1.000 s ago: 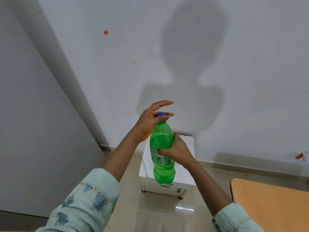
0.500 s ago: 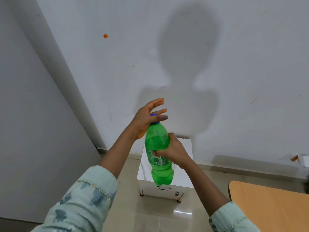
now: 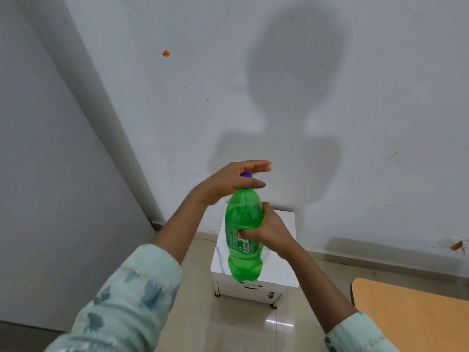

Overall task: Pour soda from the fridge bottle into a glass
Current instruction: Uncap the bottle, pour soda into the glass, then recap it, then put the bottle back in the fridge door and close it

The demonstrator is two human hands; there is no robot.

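Note:
I hold a green soda bottle [image 3: 243,219] upright in the air, in front of the wall. My right hand [image 3: 266,231] grips its middle, over the label. The blue cap [image 3: 246,175] sits at the top, and my left hand [image 3: 229,182] is closed around it with thumb and fingers, the upper fingers stretched out flat. The bottle holds green-tinted liquid up to its shoulder. No glass is in view.
A small white fridge [image 3: 279,273] stands on the tiled floor behind the bottle, against the white wall. The corner of a wooden table [image 3: 416,313] shows at the lower right. A grey wall [image 3: 50,174] rises on the left.
My left hand has turned on the cap, its fingers now lying flatter across the top. The bottle has stayed in my right hand, nearly in place.

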